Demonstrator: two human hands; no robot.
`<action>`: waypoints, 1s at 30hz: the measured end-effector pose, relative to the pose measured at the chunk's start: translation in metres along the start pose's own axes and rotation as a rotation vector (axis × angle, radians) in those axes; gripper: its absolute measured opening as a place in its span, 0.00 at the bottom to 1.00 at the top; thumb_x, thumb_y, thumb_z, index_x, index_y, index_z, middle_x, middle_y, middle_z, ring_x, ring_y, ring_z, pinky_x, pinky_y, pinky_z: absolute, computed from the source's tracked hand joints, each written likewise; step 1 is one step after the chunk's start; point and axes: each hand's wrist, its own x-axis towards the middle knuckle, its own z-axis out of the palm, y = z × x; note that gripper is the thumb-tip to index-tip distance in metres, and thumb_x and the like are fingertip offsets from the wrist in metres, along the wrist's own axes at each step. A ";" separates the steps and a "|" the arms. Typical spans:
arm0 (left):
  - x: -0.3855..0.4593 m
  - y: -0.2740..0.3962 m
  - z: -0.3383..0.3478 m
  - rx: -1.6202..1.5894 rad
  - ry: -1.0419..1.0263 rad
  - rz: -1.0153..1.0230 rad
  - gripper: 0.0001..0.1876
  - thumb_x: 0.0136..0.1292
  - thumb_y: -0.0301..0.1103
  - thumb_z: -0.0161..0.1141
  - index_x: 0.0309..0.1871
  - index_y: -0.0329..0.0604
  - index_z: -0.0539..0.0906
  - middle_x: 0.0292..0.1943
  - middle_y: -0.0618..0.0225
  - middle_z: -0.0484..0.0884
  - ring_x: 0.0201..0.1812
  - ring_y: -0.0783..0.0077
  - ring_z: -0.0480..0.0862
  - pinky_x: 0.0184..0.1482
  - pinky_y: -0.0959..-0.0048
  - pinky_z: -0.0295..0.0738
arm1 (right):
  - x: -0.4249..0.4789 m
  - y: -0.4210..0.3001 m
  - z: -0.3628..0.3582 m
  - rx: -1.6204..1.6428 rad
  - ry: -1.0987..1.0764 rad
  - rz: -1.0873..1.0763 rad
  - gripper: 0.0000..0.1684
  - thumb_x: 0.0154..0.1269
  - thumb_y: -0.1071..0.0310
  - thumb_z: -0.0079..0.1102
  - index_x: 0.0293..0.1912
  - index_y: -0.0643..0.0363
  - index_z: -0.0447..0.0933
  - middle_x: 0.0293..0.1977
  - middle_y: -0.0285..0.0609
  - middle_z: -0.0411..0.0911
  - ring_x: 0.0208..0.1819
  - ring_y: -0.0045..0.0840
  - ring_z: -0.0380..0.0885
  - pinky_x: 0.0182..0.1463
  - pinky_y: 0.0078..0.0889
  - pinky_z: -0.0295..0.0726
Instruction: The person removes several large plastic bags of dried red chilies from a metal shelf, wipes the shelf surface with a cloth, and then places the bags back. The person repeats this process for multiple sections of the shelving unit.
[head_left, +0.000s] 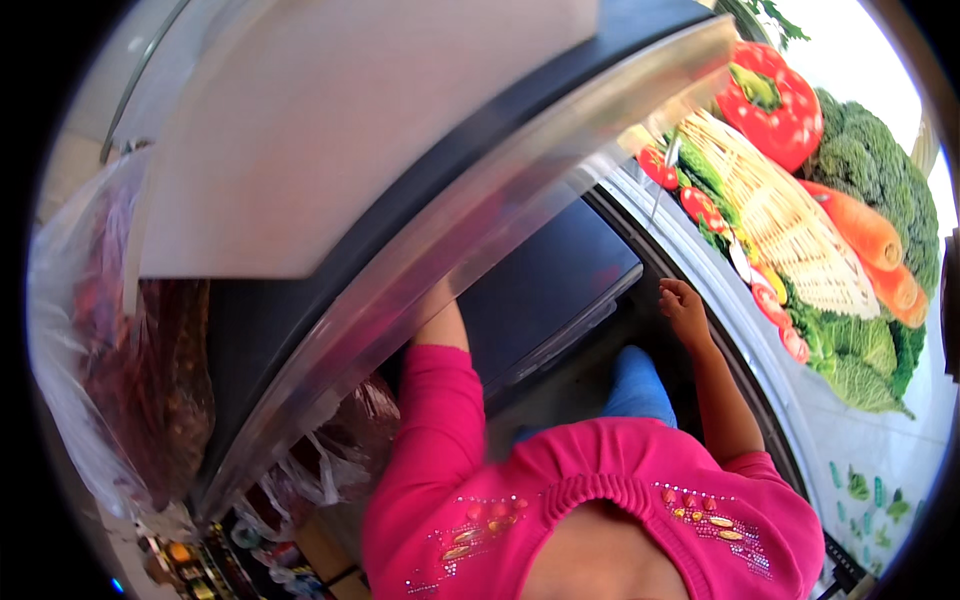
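Observation:
My left forearm in a pink sleeve reaches beneath a dark shelf (465, 124) edged with a clear plastic strip (480, 217). The shelf hides my left hand, so what it touches cannot be seen. Below the strip, beside that arm, is a dark flat-topped unit (547, 292). My right hand (681, 307) hangs low on the right with loosely bent fingers and nothing visible in it. It is nearest to the dark and silvery frame (720, 300) under the vegetable picture. A large pale board (360, 127) covers much of the shelf top.
A clear plastic bag (112, 360) with dark reddish contents stands at the shelf's left end. Another plastic bag (330, 457) lies below the shelf. Small colourful goods (195, 566) fill the lower left. Along the right runs a panel with a printed vegetable picture (787, 217).

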 end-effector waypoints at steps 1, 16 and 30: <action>0.001 -0.006 -0.008 0.004 0.030 -0.036 0.22 0.70 0.40 0.36 0.63 0.43 0.70 0.66 0.60 0.64 0.68 0.52 0.60 0.67 0.41 0.47 | -0.010 0.007 -0.004 0.025 0.034 0.040 0.16 0.67 0.69 0.50 0.52 0.66 0.73 0.32 0.36 0.76 0.31 0.15 0.72 0.34 0.19 0.72; 0.065 -0.362 0.136 -0.334 0.329 -0.720 0.21 0.69 0.34 0.37 0.62 0.41 0.70 0.66 0.61 0.65 0.69 0.52 0.59 0.66 0.38 0.53 | -0.066 0.062 -0.068 0.175 0.356 0.213 0.15 0.68 0.69 0.51 0.51 0.64 0.74 0.36 0.36 0.77 0.33 0.16 0.73 0.37 0.19 0.75; -0.087 -0.202 0.069 0.766 -0.765 -0.962 0.18 0.64 0.25 0.43 0.57 0.33 0.72 0.53 0.59 0.76 0.53 0.64 0.77 0.58 0.66 0.72 | 0.036 0.009 0.067 0.020 0.131 -0.039 0.33 0.64 0.51 0.57 0.62 0.62 0.65 0.56 0.49 0.72 0.58 0.31 0.70 0.58 0.32 0.70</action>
